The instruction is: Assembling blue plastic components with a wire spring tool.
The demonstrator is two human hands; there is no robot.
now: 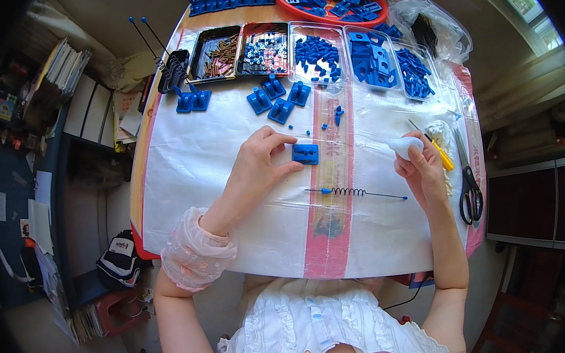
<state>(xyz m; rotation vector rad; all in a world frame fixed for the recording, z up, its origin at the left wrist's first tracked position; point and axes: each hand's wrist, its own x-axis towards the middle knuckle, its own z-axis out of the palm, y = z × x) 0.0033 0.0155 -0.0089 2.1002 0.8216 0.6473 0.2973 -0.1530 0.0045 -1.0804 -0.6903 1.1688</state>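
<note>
My left hand [258, 162] spans a square blue plastic piece [305, 155] on the table, its thumb and index finger at the piece's near and far edges. Raised to the right, my right hand [422, 169] has its fingers closed round a smooth white rounded object [406, 146]; its kind I cannot make out. Between the hands, nearer me, lies a thin dark rod with a coil spring [349, 192] and blue parts on it. Several tiny blue bits [324, 127] and a small blue part [339, 115] lie beyond the left hand.
Several finished-looking blue pieces [280, 110] stand farther back. Trays hold brass-coloured screws [222, 55], nuts [264, 50] and blue parts [316, 56]. Behind is a red basin [386, 14] of blue plates. At right lie a yellow-handled screwdriver [443, 156] and black-handled scissors [470, 195].
</note>
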